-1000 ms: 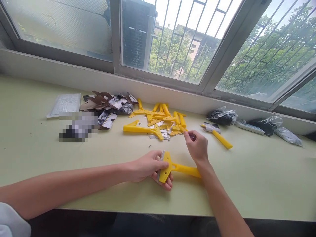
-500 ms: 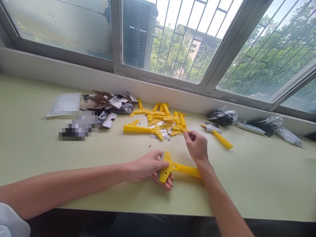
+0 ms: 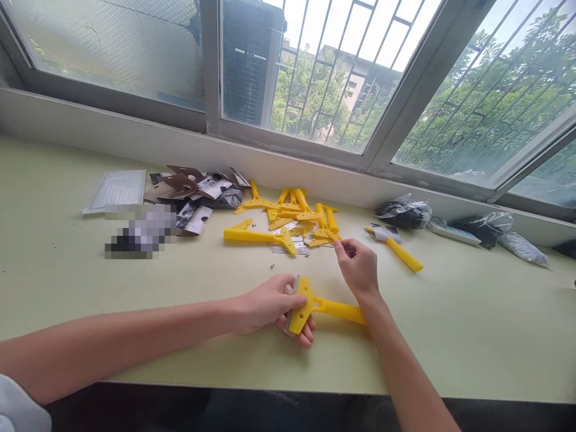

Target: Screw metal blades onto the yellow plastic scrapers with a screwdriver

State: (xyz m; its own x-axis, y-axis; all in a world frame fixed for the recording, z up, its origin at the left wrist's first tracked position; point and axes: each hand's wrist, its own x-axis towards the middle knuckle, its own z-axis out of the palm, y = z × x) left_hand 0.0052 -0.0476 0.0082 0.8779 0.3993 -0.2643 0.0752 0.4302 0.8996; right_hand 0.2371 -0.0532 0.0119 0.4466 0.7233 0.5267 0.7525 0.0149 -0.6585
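My left hand (image 3: 274,305) grips the head of a yellow scraper (image 3: 302,306), thumb on top and fingers beneath. A grey blade edge shows along the scraper's left side, and holes are visible in its head. Its handle points right, the far end hidden behind my right forearm. My right hand (image 3: 357,263) is closed in a pinch beside the pile of yellow scraper parts (image 3: 308,216); whatever its fingertips hold is too small or hidden to make out. At the pile's front left lies another yellow scraper handle (image 3: 252,236). Small screws (image 3: 272,266) lie in front of it.
Opened cardboard packaging (image 3: 180,183) and a white bubble-textured pack (image 3: 116,191) lie at back left. To the right are a partly wrapped yellow scraper (image 3: 402,252) and several plastic-bagged items (image 3: 405,213) along the window wall. The table's front edge (image 3: 252,389) runs below my arms.
The camera view has shifted very slightly. Both hands and the scraper hold nearly the same positions.
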